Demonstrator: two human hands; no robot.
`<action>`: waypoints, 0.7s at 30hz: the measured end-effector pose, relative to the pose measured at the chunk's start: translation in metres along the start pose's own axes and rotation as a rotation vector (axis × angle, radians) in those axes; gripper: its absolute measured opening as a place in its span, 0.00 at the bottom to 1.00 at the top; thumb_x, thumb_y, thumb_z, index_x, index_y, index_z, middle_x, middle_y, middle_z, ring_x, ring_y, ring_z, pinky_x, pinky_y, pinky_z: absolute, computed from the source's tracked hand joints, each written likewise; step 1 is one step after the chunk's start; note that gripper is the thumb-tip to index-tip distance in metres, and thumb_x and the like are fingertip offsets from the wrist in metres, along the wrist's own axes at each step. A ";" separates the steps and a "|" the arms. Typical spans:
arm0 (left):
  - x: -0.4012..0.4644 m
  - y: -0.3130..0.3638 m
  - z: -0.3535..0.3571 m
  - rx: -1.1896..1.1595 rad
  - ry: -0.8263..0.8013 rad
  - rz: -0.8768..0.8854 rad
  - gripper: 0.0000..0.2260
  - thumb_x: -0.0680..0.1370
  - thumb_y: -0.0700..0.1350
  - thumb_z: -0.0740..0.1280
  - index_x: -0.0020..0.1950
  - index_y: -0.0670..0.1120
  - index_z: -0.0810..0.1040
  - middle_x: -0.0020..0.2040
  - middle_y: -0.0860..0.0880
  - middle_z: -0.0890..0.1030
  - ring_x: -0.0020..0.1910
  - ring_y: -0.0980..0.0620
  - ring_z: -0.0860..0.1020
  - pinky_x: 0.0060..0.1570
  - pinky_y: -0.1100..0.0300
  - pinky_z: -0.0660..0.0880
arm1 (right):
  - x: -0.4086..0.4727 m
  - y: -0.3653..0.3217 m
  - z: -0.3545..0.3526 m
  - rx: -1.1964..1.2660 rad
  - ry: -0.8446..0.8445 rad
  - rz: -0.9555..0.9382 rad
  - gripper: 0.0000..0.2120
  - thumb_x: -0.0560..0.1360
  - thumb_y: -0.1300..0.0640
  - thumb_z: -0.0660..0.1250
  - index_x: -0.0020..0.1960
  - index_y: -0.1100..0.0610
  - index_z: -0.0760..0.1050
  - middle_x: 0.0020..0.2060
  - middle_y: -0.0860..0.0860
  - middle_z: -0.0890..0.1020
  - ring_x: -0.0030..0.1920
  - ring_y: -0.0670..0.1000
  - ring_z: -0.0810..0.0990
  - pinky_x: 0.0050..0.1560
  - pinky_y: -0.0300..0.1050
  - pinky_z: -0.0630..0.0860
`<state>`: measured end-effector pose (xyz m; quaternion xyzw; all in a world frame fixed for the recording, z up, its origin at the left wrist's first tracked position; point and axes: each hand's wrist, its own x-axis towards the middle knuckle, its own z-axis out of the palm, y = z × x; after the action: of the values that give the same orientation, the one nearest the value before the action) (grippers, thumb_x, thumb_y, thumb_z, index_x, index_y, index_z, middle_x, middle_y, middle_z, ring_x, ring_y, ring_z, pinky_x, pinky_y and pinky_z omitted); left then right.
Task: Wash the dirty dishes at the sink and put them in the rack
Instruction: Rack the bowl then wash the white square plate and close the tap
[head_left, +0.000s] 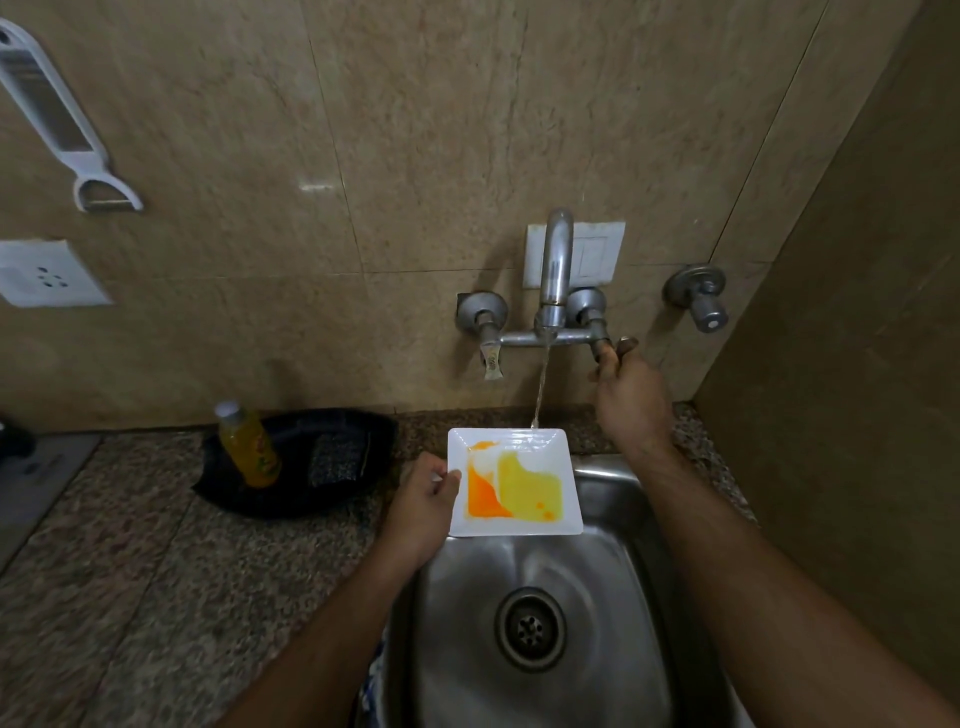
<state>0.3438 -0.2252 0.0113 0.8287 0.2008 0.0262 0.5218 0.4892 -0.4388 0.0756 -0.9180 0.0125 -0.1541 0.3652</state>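
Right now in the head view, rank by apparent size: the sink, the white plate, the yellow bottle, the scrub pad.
1. sink
2. white plate
3. and 4. yellow bottle and scrub pad: look alike in size, so unranked.

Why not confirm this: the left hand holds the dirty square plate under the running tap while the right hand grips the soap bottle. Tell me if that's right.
Not quite. In the head view the right hand grips the tap handle, not the soap bottle, which stands in the black tray. The left hand does hold the square plate under the running water.
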 end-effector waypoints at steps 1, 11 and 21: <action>0.001 -0.001 0.001 -0.004 0.001 -0.004 0.08 0.81 0.49 0.63 0.42 0.53 0.70 0.51 0.42 0.78 0.44 0.49 0.79 0.39 0.59 0.72 | 0.000 0.000 0.000 0.013 -0.004 0.008 0.16 0.83 0.45 0.52 0.52 0.53 0.75 0.40 0.51 0.82 0.40 0.54 0.80 0.42 0.54 0.78; 0.007 -0.004 0.009 -0.042 -0.014 -0.017 0.05 0.77 0.56 0.63 0.46 0.56 0.73 0.47 0.49 0.83 0.46 0.47 0.82 0.50 0.44 0.80 | -0.023 0.002 -0.008 -0.104 -0.181 0.043 0.19 0.81 0.46 0.55 0.47 0.58 0.77 0.37 0.53 0.80 0.39 0.55 0.79 0.39 0.46 0.70; 0.017 0.003 0.030 -0.153 -0.107 -0.003 0.10 0.81 0.49 0.62 0.61 0.52 0.77 0.51 0.51 0.85 0.50 0.51 0.83 0.55 0.48 0.79 | -0.111 0.019 0.022 -0.391 -0.545 -0.403 0.39 0.76 0.39 0.36 0.76 0.60 0.63 0.74 0.59 0.66 0.74 0.56 0.64 0.75 0.47 0.59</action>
<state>0.3675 -0.2461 -0.0027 0.7864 0.1713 -0.0037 0.5935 0.3919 -0.4229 0.0178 -0.9616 -0.2362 0.0320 0.1359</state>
